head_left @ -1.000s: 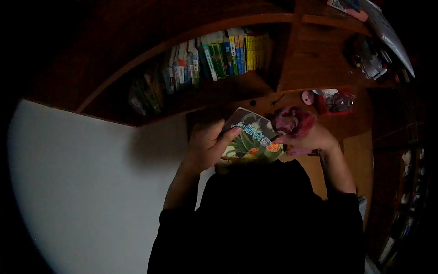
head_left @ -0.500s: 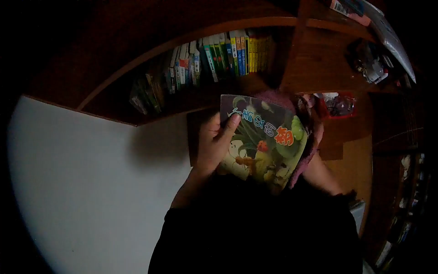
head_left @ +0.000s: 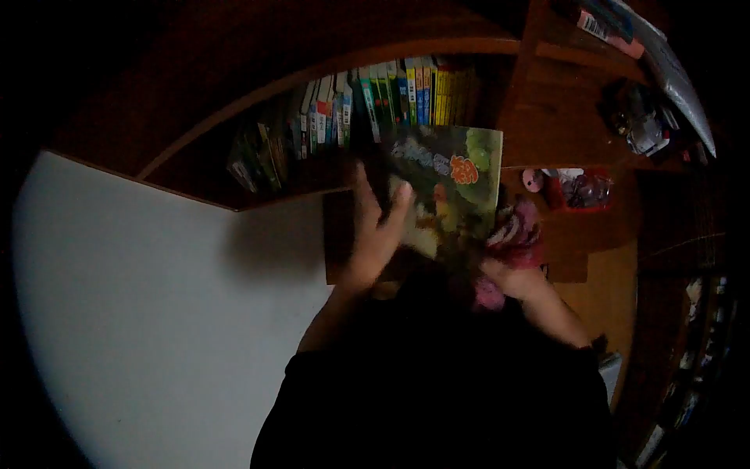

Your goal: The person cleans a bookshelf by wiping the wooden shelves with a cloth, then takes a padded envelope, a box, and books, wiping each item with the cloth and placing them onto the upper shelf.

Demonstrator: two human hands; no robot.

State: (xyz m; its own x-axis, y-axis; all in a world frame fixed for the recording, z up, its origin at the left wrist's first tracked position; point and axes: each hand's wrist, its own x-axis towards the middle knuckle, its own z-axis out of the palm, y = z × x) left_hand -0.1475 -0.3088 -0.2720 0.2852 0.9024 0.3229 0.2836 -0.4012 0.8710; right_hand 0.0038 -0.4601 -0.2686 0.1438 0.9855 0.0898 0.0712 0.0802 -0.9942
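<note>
A picture book point(head_left: 449, 184) with a dark green illustrated cover and an orange title character is held up in front of me, its cover facing me. My left hand point(head_left: 376, 230) is at its left edge, thumb and fingers spread apart; whether the thumb touches the cover is unclear. At the lower right corner of the book, my right hand point(head_left: 512, 280) grips it, with the fingertips blurred and partly hidden. A pink, fluffy cloth point(head_left: 519, 234) hangs around that hand, bunched beside the book's right edge.
Behind the book, a curved wooden shelf point(head_left: 328, 66) holds a row of upright books point(head_left: 383, 94). A red tray point(head_left: 582, 191) with small items sits to the right. Plastic-wrapped things point(head_left: 664, 66) lie upper right. A white surface point(head_left: 156, 313) spans the left.
The book has turned more upright and shifted up. My left fingers have spread from their grip on its edge. My right hand and the pink cloth have come down to the lower right corner.
</note>
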